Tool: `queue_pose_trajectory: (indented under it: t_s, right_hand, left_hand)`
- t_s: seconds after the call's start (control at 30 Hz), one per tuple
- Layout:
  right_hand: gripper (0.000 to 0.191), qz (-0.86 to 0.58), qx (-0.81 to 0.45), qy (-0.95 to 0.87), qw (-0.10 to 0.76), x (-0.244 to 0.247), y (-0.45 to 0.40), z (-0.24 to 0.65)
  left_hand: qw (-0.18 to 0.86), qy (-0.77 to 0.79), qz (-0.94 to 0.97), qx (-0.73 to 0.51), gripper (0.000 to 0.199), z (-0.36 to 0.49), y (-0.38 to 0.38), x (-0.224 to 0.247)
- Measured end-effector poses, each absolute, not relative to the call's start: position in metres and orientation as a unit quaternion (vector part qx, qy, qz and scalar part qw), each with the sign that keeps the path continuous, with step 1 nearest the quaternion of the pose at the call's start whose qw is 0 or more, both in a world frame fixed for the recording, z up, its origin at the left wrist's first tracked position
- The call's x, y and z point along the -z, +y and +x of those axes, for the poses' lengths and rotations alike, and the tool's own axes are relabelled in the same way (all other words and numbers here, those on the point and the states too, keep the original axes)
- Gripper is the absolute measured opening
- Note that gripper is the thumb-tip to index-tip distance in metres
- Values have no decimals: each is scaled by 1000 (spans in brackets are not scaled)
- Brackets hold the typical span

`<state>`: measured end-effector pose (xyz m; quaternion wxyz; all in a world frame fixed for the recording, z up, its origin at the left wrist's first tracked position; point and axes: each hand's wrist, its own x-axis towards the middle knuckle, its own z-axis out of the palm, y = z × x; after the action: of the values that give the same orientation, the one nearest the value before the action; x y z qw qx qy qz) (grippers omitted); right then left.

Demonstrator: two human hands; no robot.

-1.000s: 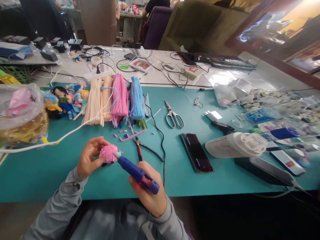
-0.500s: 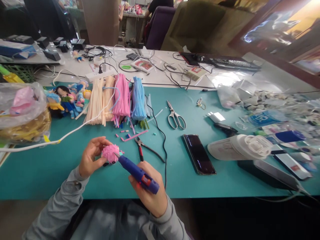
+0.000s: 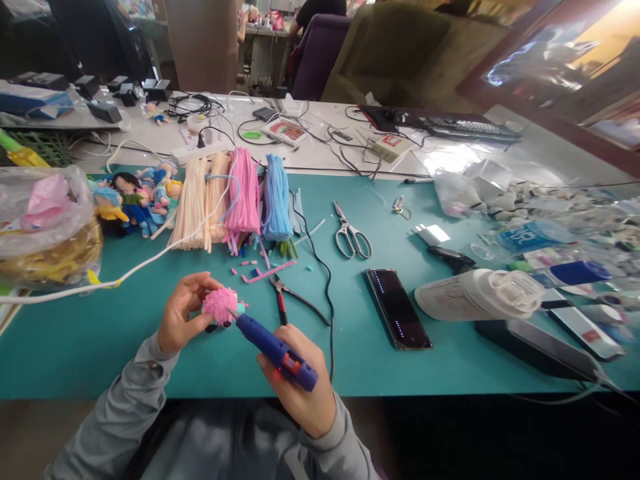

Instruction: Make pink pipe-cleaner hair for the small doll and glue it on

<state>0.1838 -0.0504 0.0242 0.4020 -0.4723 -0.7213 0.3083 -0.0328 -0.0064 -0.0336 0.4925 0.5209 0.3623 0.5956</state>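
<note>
My left hand (image 3: 181, 313) holds a small fuzzy pink ball-shaped craft piece (image 3: 219, 305) just above the teal mat (image 3: 150, 333). My right hand (image 3: 300, 390) grips a blue glue gun (image 3: 273, 347), whose metal tip touches the right side of the pink piece. A red light shows on the gun's body. A black cord (image 3: 324, 293) trails from the gun area across the mat. Both sleeves are grey.
Bundles of cream, pink and blue pipe cleaners (image 3: 235, 193) lie behind. Pliers (image 3: 287, 300), scissors (image 3: 351, 233), a phone (image 3: 397, 307), small dolls (image 3: 135, 190), a plastic bag (image 3: 45, 227) and right-side clutter with a white container (image 3: 480, 293) surround the hands.
The hands and glue gun have stayed almost still; the view shifted slightly between the earliest frame and now.
</note>
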Motion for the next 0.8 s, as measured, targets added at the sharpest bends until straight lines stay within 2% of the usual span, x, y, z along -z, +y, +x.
queue_pose_trajectory:
  t_s: [0.8]
  right_hand:
    - [15, -482, -298, -720, 401, -17, -54, 181]
  left_hand:
    - [502, 377, 496, -600, 48, -33, -4, 39]
